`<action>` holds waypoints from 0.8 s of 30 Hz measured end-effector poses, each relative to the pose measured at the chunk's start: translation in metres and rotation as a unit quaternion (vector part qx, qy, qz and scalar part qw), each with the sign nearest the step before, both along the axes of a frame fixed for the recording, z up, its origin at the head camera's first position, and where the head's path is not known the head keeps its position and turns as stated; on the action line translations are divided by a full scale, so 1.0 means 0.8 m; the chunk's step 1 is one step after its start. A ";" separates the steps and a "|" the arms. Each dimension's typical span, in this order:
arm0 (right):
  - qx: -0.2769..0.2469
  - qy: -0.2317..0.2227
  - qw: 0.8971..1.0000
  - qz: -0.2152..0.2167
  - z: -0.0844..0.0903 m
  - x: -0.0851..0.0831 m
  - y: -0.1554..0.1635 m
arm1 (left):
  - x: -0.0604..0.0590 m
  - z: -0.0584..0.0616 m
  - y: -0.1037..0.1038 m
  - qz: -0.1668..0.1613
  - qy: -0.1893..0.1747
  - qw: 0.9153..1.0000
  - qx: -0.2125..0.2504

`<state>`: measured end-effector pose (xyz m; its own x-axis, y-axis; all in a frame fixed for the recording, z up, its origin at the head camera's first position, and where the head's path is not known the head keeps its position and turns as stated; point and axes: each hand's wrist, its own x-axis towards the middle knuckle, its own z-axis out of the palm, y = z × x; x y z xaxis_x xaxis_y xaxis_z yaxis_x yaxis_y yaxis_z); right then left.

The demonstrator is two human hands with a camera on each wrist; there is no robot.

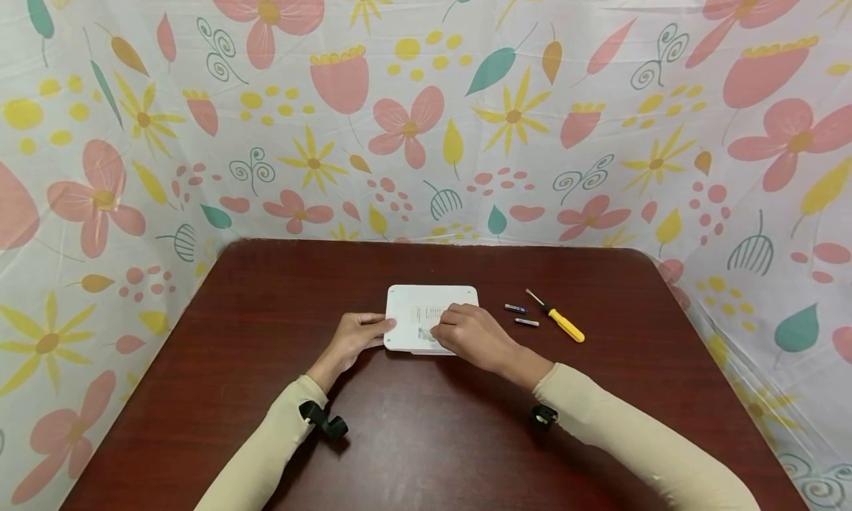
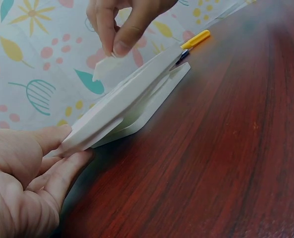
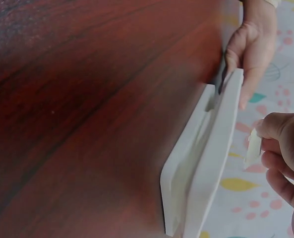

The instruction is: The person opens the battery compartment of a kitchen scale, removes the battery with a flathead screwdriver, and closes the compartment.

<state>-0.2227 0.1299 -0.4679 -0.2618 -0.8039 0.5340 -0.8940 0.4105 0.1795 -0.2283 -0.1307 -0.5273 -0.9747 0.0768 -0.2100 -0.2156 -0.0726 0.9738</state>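
A flat white device lies on the dark wooden table with a printed label facing up. My left hand grips its left edge, thumb above and fingers below. My right hand is over the device's near right part and pinches a small white cover piece just above it. The right wrist view shows the device edge-on, the cover piece between my fingers, and the left hand at the far end.
Two small batteries lie right of the device. Beside them rests a yellow-handled screwdriver. A floral cloth walls the table on three sides. Small black cameras sit on both wrists.
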 end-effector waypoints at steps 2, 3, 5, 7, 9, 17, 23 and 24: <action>0.008 0.008 1.000 0.003 -0.003 0.000 -0.001 | 0.000 0.000 0.000 0.001 -0.001 1.000 0.000; 0.012 0.012 1.000 0.002 -0.004 0.000 -0.001 | 0.000 0.000 0.000 0.001 0.000 1.000 -0.001; 0.019 0.019 1.000 0.003 -0.007 0.000 -0.002 | 0.000 0.000 0.000 -0.001 0.002 1.000 -0.002; 0.027 0.024 0.999 0.002 -0.010 0.000 -0.003 | 0.000 -0.001 0.000 -0.002 0.003 1.000 -0.003; 0.033 0.027 0.999 0.000 -0.013 -0.001 -0.003 | 0.000 -0.001 0.000 -0.003 0.004 1.000 -0.003; 0.039 0.029 0.999 -0.006 -0.020 -0.003 -0.006 | 0.001 -0.003 0.001 0.002 0.015 1.000 -0.003; 0.043 0.031 0.999 -0.009 -0.020 -0.002 -0.006 | 0.001 -0.001 0.000 -0.003 0.008 1.000 -0.001; 0.044 0.031 0.999 -0.010 -0.020 -0.002 -0.006 | 0.001 -0.001 0.000 -0.003 0.006 1.000 -0.002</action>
